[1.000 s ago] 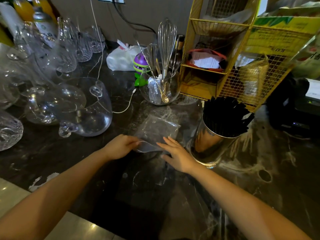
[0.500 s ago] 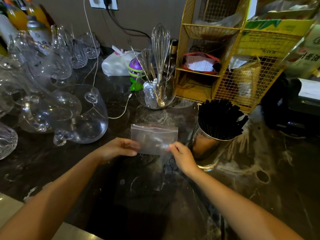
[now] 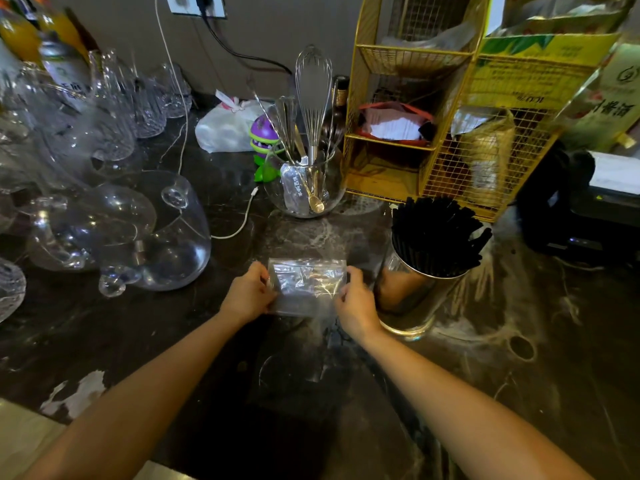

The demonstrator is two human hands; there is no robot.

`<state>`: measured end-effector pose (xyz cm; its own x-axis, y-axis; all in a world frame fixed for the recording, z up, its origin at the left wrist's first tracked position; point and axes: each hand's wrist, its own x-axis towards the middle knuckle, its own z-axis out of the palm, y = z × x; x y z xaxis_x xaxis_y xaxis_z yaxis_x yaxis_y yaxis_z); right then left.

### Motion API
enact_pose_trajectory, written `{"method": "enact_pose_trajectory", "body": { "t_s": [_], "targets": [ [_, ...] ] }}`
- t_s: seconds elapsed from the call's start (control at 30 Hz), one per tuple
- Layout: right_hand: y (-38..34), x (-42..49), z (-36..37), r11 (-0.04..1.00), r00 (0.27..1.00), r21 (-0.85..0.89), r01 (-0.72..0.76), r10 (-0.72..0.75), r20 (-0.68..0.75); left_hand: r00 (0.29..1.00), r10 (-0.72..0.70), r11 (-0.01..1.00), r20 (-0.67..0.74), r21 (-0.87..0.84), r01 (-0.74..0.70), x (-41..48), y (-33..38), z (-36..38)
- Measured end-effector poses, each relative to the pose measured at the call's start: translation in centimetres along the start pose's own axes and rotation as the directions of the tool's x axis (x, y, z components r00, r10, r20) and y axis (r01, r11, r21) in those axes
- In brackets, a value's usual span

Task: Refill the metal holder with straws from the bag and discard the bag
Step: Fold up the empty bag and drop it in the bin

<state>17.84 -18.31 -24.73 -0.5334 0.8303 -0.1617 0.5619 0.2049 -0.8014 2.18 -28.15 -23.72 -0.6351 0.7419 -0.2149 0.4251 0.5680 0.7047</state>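
An empty clear plastic bag (image 3: 306, 285), folded into a small rectangle, is held just above the dark marble counter (image 3: 173, 323). My left hand (image 3: 247, 294) pinches its left edge and my right hand (image 3: 355, 303) pinches its right edge. Directly right of my right hand stands the shiny metal holder (image 3: 412, 299), packed full of black straws (image 3: 436, 233) that fan out above its rim.
A glass bowl of utensils with a whisk (image 3: 306, 185) stands behind the bag. Glass pitchers (image 3: 138, 233) and cups crowd the left. A yellow wire rack (image 3: 433, 133) rises at the back right, a white cable (image 3: 239, 220) trails on the counter, and a black device (image 3: 581, 216) sits far right.
The bag was lifted off the counter and folded smaller. Both hands have moved in closer together, gripping its two sides.
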Motion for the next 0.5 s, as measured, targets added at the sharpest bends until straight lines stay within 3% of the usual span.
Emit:
{"method": "enact_pose_trajectory", "body": {
  "t_s": [0.07,0.13,0.27,0.33,0.5],
  "targets": [
    [0.2,-0.1,0.1,0.986,0.997,-0.159,0.054,-0.045,0.060,0.992,0.126,0.966,0.005,0.227,-0.124,-0.3,-0.1,0.3],
    [0.3,-0.4,0.2,0.948,0.988,-0.290,0.132,-0.102,0.118,0.967,0.247,0.866,0.056,0.434,-0.247,-0.4,-0.2,0.5],
    [0.2,-0.8,0.4,0.887,0.972,-0.397,0.235,-0.204,0.120,0.878,0.447,0.677,0.170,0.578,-0.456,0.1,-0.4,0.6],
    [0.1,-0.7,0.2,0.828,0.964,-0.495,0.262,-0.196,0.181,0.853,0.449,0.617,0.264,0.599,-0.511,0.3,-0.1,0.5],
    [-1.1,-0.8,-1.1,0.767,0.914,-0.543,0.341,-0.134,0.383,0.800,0.334,0.545,0.498,0.591,-0.595,0.3,1.0,-0.4]
  ]
}}
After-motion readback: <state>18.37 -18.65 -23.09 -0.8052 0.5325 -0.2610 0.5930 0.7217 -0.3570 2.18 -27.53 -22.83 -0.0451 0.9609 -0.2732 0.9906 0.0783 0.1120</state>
